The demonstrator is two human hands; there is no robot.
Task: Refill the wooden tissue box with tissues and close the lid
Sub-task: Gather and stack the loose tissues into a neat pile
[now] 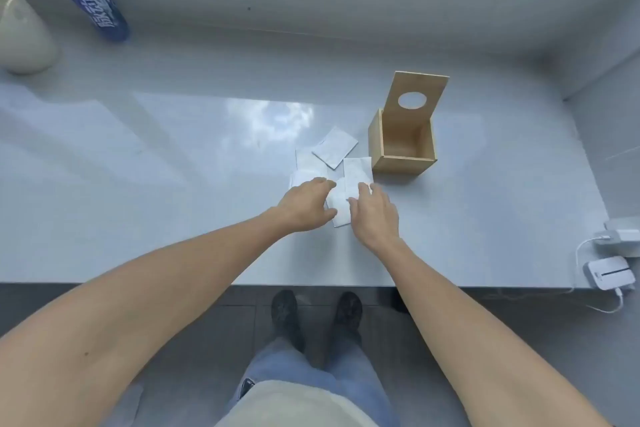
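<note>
The wooden tissue box [377, 146] stands on the glossy white table [173, 184], right of centre. Its lid [417, 94], with a round hole, is swung up and back, and the inside looks empty. Several folded white tissues [335, 146] lie scattered just left of the box. My left hand [306, 205] rests palm down on the left tissues with fingers spread. My right hand [374, 215] lies flat on the nearest tissue [338, 203], fingertips touching the tissue beside the box. Neither hand has lifted a tissue.
A blue patterned packet [91, 0] leans at the far left beside a cream container [20, 35]. White chargers with cables [609, 274] sit at the table's right front corner. A grey wall borders the back and right. My shoes stand under the front edge.
</note>
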